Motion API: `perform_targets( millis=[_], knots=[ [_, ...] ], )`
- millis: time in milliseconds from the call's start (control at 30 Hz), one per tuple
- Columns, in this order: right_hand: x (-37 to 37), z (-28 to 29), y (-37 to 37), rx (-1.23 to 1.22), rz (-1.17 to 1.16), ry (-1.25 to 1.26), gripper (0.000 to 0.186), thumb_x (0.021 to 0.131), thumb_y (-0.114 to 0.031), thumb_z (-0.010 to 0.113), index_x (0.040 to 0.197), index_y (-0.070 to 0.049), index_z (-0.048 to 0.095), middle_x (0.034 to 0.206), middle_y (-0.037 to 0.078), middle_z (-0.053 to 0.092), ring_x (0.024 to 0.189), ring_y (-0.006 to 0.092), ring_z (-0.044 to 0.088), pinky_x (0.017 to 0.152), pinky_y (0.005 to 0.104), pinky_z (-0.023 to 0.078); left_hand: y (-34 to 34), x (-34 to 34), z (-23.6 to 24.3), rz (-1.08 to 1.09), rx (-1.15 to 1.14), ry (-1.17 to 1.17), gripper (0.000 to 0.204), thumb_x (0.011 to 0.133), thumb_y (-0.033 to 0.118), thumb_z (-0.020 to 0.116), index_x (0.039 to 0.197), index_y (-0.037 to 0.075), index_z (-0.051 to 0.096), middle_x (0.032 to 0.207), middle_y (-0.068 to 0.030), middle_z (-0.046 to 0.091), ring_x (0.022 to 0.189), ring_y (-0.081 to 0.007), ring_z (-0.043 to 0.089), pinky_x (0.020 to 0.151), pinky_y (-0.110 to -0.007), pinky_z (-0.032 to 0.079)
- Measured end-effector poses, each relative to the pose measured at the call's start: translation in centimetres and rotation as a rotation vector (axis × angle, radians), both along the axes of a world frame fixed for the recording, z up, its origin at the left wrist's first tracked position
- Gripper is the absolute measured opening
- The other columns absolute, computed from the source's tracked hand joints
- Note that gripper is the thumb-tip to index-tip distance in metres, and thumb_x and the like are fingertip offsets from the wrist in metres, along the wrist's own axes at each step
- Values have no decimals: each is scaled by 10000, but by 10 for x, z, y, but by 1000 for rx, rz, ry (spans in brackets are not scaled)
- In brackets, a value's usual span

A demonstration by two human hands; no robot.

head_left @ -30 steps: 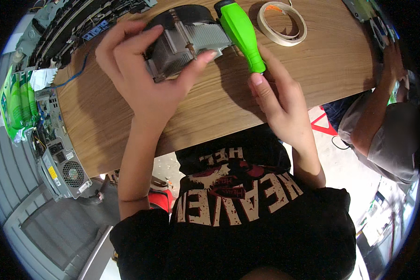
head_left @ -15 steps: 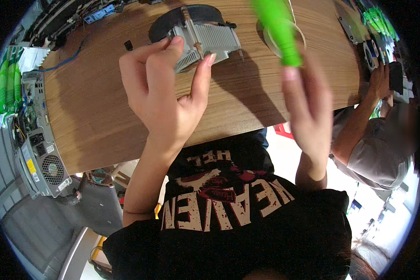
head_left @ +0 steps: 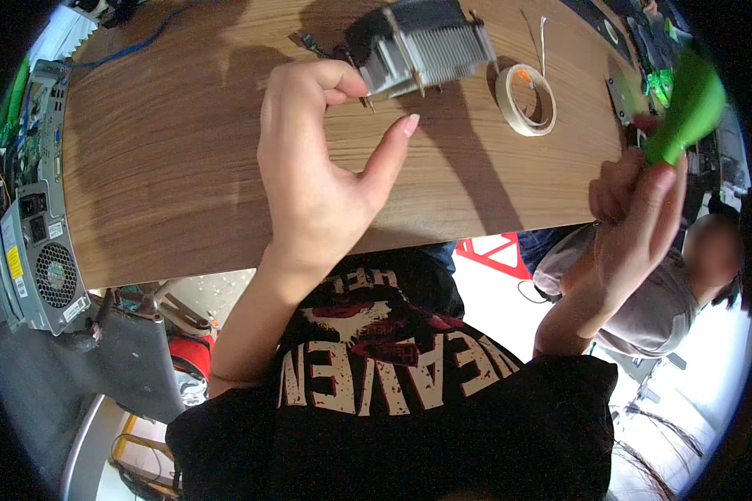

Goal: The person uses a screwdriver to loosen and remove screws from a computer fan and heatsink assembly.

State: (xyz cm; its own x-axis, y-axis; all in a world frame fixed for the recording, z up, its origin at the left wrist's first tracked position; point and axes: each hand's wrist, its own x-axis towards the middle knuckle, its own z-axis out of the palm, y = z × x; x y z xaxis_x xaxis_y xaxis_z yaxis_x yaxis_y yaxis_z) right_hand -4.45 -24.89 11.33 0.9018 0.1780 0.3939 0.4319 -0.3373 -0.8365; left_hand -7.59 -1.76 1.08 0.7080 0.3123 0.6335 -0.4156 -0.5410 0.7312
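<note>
A silver finned heat sink (head_left: 447, 60) with a black round fan (head_left: 409, 18) on its far side rests on the wooden table, screws sticking out at its edges. My left hand (head_left: 317, 167) is at its near left corner, with the curled forefinger touching or almost touching the metal. The thumb stands apart from it, leaving a wide gap. Away to the right, my right hand (head_left: 643, 204) grips a bright green bulb-shaped tool (head_left: 692, 104) by its narrow end. Motion smears the tool, so its exact kind cannot be made out.
On the table (head_left: 184, 167), a roll of pale tape (head_left: 510, 110) lies right of the heat sink. An opened computer case (head_left: 46, 209) stands along the left edge, near a blue cable (head_left: 134, 48). Another person (head_left: 635, 309) sits at the right, and a red stool (head_left: 493, 255) shows below.
My right hand has swung right with the green tool, away from above the tape roll. My left thumb has come off the heat sink, which now appears further right in view.
</note>
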Motion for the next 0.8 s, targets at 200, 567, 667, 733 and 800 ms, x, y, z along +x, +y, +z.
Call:
perform_targets(
  millis=[200,567,667,733,800],
  knots=[
    [17,-19,11,-280,-71,13,243,986,-211,598,1075,14,615,721,-20,546,672,36,432,563,213,331,-1,8,5,-18,63,181,622,622,135,878,1108,21,508,1066,-166,519,935,-346,552,831,-431,474],
    [23,-42,3,-467,4,179,314,964,-240,588,1194,-28,557,610,126,546,551,176,558,535,339,418,11,42,19,-32,223,205,689,615,155,889,1197,37,539,1124,-160,583,1042,-337,599,896,-410,504],
    [18,-41,-5,-128,30,204,300,966,-217,588,1192,-23,547,605,105,544,551,177,551,546,320,418,10,44,25,-14,280,210,655,596,171,896,1152,50,571,1043,-145,611,945,-313,621,842,-412,512],
    [14,-41,-8,-105,-53,258,306,969,-213,584,1204,-21,541,620,106,558,559,178,558,547,320,421,6,45,30,-75,362,52,658,594,175,895,1155,54,574,1042,-144,609,930,-317,619,833,-415,511],
    [10,-46,-7,-97,-58,308,313,973,-213,578,1216,-21,535,637,116,572,568,189,568,553,328,427,2,46,35,-125,408,-22,672,606,164,882,1195,58,577,1074,-141,597,956,-323,599,829,-413,501]
  ],
)
